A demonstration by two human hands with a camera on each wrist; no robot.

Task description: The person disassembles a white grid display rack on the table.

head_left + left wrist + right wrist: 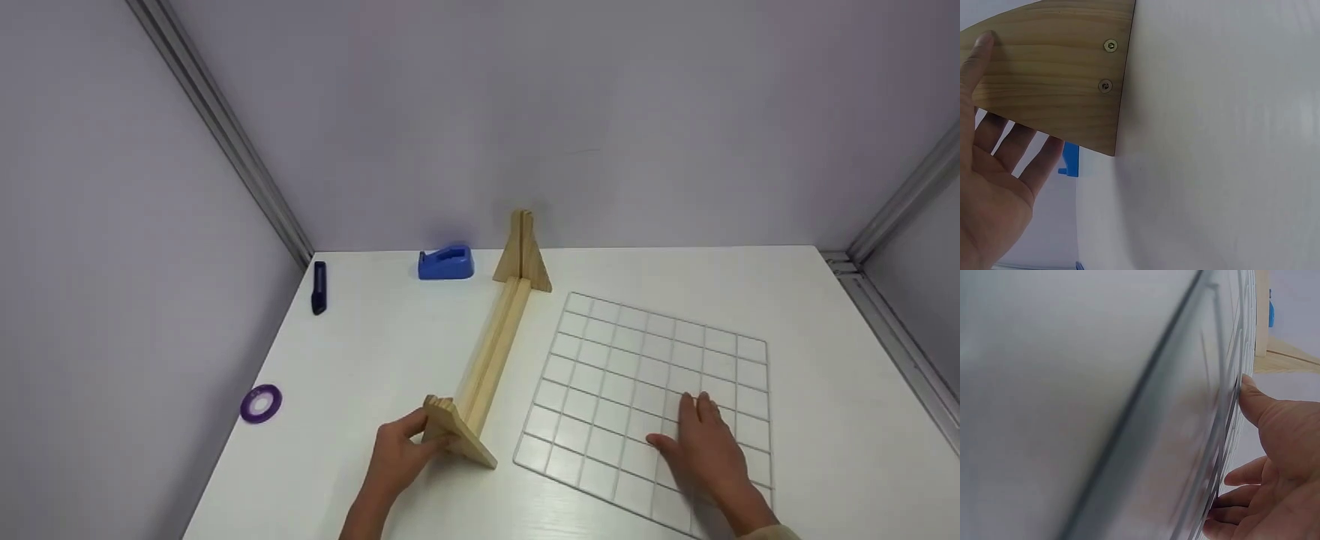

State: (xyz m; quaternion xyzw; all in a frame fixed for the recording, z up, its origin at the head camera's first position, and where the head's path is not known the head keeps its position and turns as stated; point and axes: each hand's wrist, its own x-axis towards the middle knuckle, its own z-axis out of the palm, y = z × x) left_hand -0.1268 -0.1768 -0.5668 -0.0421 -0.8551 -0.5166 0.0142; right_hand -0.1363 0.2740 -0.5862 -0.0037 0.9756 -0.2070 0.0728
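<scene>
A wooden stand (499, 349) with a grooved rail and an upright piece at each end lies lengthwise on the white table. My left hand (396, 459) grips its near end piece (465, 439). In the left wrist view the thumb lies on the outer face of that end piece (1055, 73), near two bolt heads (1108, 66), and the other fingers reach behind it. To the right of the stand a wire grid panel (619, 304) lies flat. My right hand (709, 454) rests on its right part, fingers extended, thumb spread and touching the wires in the right wrist view.
A blue tape dispenser (446, 263) stands at the back, left of the stand's far end piece (523, 255). A dark utility knife (319, 288) and a purple tape roll (261, 403) lie along the left edge. Walls (562, 127) enclose the back and sides.
</scene>
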